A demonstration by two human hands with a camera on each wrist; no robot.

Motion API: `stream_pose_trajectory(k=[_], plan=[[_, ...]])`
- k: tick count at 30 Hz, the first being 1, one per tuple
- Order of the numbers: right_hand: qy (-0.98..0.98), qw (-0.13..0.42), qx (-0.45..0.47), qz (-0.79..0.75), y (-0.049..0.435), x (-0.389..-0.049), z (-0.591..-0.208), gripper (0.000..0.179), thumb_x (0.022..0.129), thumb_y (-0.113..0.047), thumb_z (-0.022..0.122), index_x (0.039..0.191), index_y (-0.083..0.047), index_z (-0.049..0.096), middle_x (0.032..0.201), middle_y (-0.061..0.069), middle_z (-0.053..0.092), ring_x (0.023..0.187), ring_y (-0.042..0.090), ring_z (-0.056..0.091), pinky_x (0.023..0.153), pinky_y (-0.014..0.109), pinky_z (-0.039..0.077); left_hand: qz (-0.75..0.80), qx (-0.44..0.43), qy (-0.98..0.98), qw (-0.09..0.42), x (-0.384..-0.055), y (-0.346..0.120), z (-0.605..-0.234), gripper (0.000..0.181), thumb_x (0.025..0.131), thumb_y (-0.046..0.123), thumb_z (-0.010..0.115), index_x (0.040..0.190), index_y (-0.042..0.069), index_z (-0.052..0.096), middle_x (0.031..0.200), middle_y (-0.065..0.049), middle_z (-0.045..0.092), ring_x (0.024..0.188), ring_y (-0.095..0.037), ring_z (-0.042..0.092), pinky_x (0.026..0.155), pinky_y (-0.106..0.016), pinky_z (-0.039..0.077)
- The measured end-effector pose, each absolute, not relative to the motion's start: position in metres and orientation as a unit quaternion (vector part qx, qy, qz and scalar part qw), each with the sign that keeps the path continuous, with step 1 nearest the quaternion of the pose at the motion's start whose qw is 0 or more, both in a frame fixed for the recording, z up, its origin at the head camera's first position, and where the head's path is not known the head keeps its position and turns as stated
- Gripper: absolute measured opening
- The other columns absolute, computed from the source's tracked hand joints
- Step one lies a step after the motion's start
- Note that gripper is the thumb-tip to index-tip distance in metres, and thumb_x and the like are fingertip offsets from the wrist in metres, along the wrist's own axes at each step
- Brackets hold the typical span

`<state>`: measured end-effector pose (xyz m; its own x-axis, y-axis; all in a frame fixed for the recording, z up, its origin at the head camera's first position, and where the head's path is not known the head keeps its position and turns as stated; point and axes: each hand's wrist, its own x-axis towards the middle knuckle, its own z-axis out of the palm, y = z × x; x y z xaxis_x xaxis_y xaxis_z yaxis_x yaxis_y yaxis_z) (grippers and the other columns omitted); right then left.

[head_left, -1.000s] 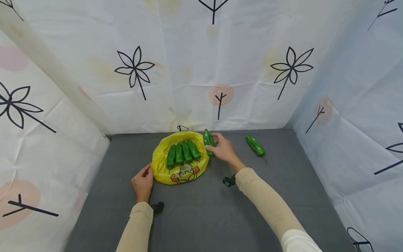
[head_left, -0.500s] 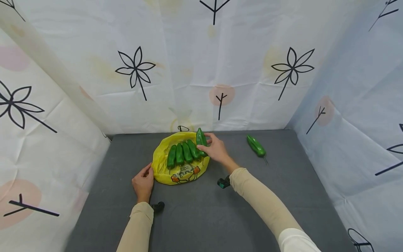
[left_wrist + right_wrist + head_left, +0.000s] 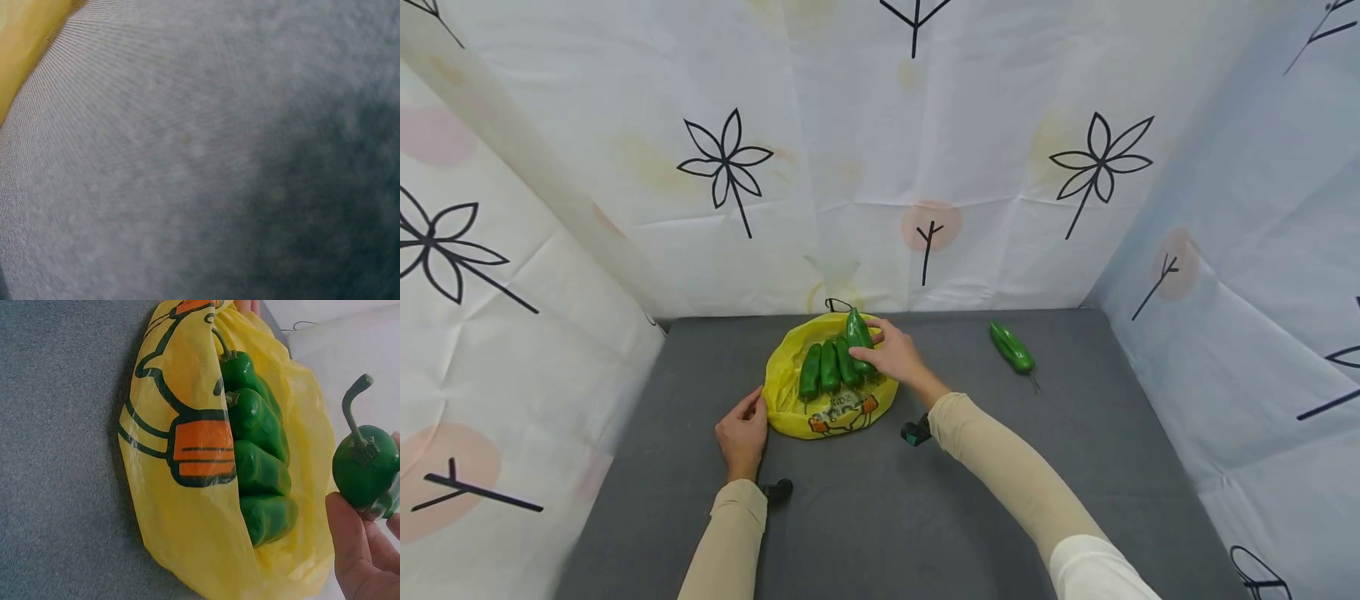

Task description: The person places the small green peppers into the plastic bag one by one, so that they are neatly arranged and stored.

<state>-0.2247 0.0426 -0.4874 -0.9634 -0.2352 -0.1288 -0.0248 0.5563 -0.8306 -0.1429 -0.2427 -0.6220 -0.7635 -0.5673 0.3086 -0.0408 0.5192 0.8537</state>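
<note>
A yellow plastic bag (image 3: 786, 379) lies opened out on the dark table, with several green peppers (image 3: 809, 372) side by side in it. At its left edge my left hand (image 3: 742, 435) pinches the rim between thumb and fingers. My right hand (image 3: 897, 357) grips another green pepper (image 3: 857, 327) above the bag's right part, over the rightmost peppers. In the right wrist view this held pepper (image 3: 362, 465) shows its stem, with my thumb against it, apart from the row in the bag. The left wrist view holds mostly blurred table and a corner of the bag (image 3: 25, 44).
One more green pepper (image 3: 1012, 347) lies on the grey table (image 3: 865, 517) to the right. White patterned cloth (image 3: 850, 167) hangs behind the table and along both sides. A dark wrist camera (image 3: 916, 431) sits at my right wrist.
My right hand has carried the held pepper leftward from the bag's right rim to over the peppers inside. The left hand has stayed on the bag's edge.
</note>
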Motion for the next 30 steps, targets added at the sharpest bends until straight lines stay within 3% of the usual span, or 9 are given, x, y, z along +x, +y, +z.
stream_pose_trajectory(k=[5, 14, 23, 30], plan=[[0.874, 0.121, -0.086, -0.464, 0.033, -0.225, -0.487, 0.069, 0.093, -0.042, 0.073, 0.153, -0.019, 0.047, 0.122, 0.014, 0.068, 0.089, 0.024, 0.07, 0.071, 0.036, 0.056, -0.454, 0.179, -0.822, 0.293, -0.143, -0.244, -0.622, 0.021, 0.094, 0.024, 0.07, 0.11, 0.02, 0.082, 0.091, -0.009, 0.081, 0.065, 0.022, 0.051, 0.064, -0.001, 0.037], [0.883, 0.137, -0.093, -0.439, 0.018, -0.23, -0.496, 0.069, 0.094, -0.043, 0.072, 0.153, -0.016, 0.048, 0.134, 0.017, 0.064, 0.114, 0.032, 0.065, 0.09, 0.046, 0.055, -0.459, 0.165, -0.821, 0.297, -0.142, -0.243, -0.623, 0.022, 0.094, 0.022, 0.069, 0.111, 0.017, 0.082, 0.089, -0.011, 0.081, 0.063, 0.02, 0.051, 0.062, -0.003, 0.038], [0.882, 0.155, -0.07, -0.439, 0.005, -0.236, -0.504, 0.071, 0.093, -0.042, 0.073, 0.153, -0.015, 0.047, 0.128, 0.016, 0.064, 0.079, 0.02, 0.066, 0.075, 0.036, 0.054, -0.451, 0.176, -0.826, 0.288, -0.143, -0.244, -0.624, 0.022, 0.094, 0.022, 0.069, 0.111, 0.019, 0.082, 0.088, -0.01, 0.081, 0.063, 0.017, 0.051, 0.062, -0.004, 0.037], [0.884, 0.155, -0.07, -0.435, -0.004, -0.238, -0.508, 0.069, 0.094, -0.041, 0.072, 0.153, -0.014, 0.047, 0.126, 0.014, 0.064, 0.073, 0.018, 0.064, 0.073, 0.034, 0.054, -0.455, 0.179, -0.825, 0.284, -0.142, -0.243, -0.622, 0.022, 0.094, 0.023, 0.069, 0.112, 0.019, 0.082, 0.091, -0.01, 0.081, 0.064, 0.017, 0.052, 0.063, -0.003, 0.038]])
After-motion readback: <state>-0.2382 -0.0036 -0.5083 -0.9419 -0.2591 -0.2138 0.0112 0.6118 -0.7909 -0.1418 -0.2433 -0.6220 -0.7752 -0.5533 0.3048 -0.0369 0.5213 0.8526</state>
